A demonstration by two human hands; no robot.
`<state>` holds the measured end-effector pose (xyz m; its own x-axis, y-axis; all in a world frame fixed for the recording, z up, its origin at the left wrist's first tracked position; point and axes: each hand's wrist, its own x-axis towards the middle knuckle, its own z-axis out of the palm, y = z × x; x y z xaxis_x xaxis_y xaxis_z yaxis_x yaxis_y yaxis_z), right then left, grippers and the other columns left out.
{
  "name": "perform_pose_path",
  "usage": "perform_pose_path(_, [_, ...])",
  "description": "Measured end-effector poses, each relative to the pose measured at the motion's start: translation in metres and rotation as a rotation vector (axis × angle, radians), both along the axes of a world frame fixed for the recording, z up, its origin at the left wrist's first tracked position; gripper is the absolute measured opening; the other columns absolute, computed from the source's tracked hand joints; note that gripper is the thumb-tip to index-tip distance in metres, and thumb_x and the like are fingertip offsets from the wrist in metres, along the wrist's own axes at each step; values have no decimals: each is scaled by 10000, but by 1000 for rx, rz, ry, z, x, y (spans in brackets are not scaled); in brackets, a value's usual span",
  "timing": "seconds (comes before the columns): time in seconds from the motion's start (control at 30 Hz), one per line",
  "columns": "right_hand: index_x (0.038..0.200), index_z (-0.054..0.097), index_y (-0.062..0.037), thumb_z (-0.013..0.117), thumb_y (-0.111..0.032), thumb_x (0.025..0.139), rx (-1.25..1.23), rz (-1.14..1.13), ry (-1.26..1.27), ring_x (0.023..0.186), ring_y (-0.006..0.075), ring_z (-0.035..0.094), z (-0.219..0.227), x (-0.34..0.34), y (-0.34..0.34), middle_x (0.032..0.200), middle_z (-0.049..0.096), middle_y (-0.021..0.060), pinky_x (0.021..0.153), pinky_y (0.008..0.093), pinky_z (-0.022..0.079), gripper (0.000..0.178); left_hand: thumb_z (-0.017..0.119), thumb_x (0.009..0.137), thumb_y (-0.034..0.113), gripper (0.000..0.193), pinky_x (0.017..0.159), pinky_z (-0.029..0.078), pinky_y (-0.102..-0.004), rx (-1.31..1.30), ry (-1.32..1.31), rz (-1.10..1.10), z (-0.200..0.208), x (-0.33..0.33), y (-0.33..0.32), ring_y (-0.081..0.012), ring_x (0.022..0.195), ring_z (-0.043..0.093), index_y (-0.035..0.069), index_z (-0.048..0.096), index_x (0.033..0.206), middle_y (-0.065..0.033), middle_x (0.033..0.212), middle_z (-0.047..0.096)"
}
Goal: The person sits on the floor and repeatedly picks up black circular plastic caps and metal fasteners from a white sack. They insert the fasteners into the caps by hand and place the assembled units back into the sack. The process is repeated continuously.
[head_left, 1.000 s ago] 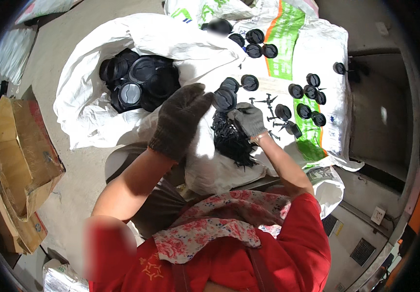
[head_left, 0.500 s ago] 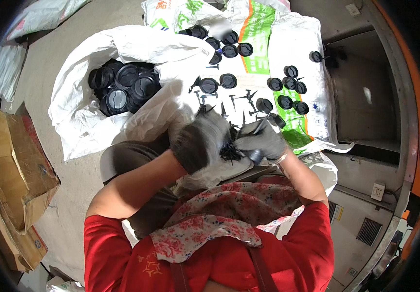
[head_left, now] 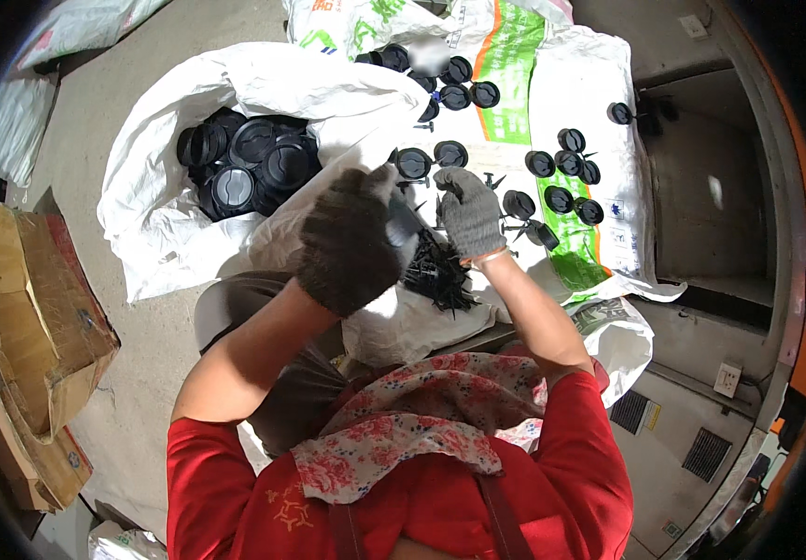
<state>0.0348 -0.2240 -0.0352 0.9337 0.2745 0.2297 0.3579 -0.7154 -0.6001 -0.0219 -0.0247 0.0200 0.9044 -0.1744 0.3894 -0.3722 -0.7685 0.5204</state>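
Right hand has been moved forward.
One round black cap is gripped by the left hand, beside black spikes; right grip can't be told. Writing is seen on the green-striped sack.

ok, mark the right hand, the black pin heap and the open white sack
Right hand [head_left: 474,220], head view, back of the grey glove.
Black pin heap [head_left: 437,274], head view, visible middle.
Open white sack [head_left: 146,173], head view, left wall.
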Motion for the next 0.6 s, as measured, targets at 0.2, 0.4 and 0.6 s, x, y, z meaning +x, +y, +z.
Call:
perform_pose_path(0.2, [1178,505,-77,585,-388,808,-540,74,541,1032,367,554,-68,42,2,1081,588,217,887,420,441,490,746,730,311,718,943,414,-421,-220,-263,301,13,21,34,-348,1099,516,-8,422,1287,-202,1205,512])
perform_pose_path(0.4, [1071,562,-65,559,-321,824,-388,55,524,1057,354,535,-163,100,36,1078,580,221,883,403,437,355,760,725,235,648,968,410,-398,-258,-47,224,-1,17,42,-336,1173,482,2,464,1252,-188,1242,513])
perform_pose_path(0.6, [1109,523,-69,485,-215,856,-613,169,511,1075,347,511,-210,87,22,1078,575,227,901,400,415,295,754,731,207,617,978,400,-402,-282,17,181,-1,21,39,-344,1187,467,-2,470,1237,-191,1249,510])
